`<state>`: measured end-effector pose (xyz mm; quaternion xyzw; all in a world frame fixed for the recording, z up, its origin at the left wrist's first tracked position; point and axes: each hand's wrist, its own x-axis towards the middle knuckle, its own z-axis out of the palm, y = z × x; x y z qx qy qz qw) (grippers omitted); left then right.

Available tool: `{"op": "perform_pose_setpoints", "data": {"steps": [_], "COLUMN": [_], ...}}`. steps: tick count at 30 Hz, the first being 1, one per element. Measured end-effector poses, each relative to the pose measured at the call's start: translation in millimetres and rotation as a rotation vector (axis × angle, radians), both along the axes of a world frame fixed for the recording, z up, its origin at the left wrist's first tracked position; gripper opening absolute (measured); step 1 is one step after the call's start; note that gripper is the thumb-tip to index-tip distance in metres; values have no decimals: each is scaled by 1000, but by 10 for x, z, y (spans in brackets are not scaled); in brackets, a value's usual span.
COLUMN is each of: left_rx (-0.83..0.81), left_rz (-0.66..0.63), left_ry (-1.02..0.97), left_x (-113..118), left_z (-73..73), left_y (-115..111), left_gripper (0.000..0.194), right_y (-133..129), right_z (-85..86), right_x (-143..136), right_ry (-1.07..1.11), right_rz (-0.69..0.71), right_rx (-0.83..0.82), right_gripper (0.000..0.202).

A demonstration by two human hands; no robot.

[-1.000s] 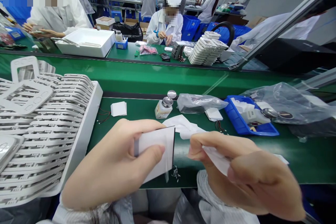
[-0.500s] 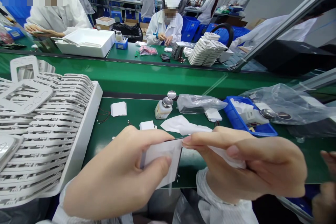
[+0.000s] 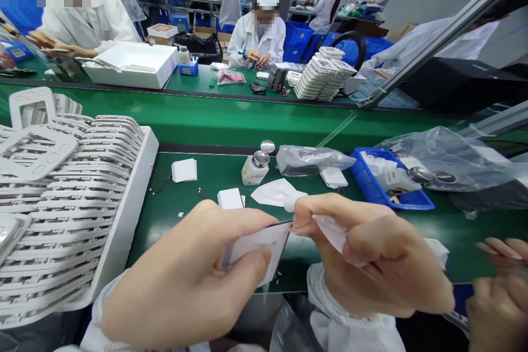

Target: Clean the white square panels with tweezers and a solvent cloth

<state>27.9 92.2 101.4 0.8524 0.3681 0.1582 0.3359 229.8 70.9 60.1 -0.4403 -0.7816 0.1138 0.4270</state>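
My left hand (image 3: 177, 280) is closed on a thin, flat, whitish panel (image 3: 277, 242) with a dark edge, its thumb lying across the face. A sliver of clear film hangs below the panel. My right hand (image 3: 388, 264) pinches at the panel's upper right corner, thumb and forefinger touching it; any tiny piece between these fingertips is hidden. Tucked in the curled fingers of that hand is a white wipe (image 3: 332, 231). Beyond the hands lie another white wipe (image 3: 274, 192) and a white panel stack (image 3: 230, 198).
At left stands a white tray (image 3: 142, 176) of stacked white frames. Farther back are a pump bottle (image 3: 254, 168), a plastic bag (image 3: 313, 159) and a blue bin (image 3: 412, 203). Another person's hands (image 3: 501, 286) are at the right edge; co-workers sit across the bench.
My right hand has curled its fingers more tightly at the panel's corner and shifted slightly left. The left hand keeps its hold. Another person's hands have come farther into view at right.
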Motion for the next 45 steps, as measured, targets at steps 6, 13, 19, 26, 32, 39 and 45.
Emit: {"op": "perform_pose_setpoints", "data": {"steps": [6,13,19,26,32,39,45], "left_rx": [185,317,262,226,253,398,379], "left_rz": [119,121,64,68,51,39,36], "left_ry": [-132,-201,-223,-231,-238,-430,-418], "left_x": [-14,-6,-1,3,21,33,30], "left_z": [-5,-109,-104,-97,-112,-173,-166], "left_y": [17,32,22,30,29,65,60], "left_gripper": [22,29,33,34,35,32,36], "right_y": [4,47,49,53,62,69,76], "right_z": [59,56,-4,11,-15,-32,-33], "right_x": [-32,-100,-135,-137,-158,-176,-176], "right_ry": [233,419,542,571,632,658,645], "right_rz": [8,0,151,184,215,216,212], "right_rx": [116,-1,-74,-90,-78,-70,-69], "right_gripper": [28,30,35,34,30,23,22]}}
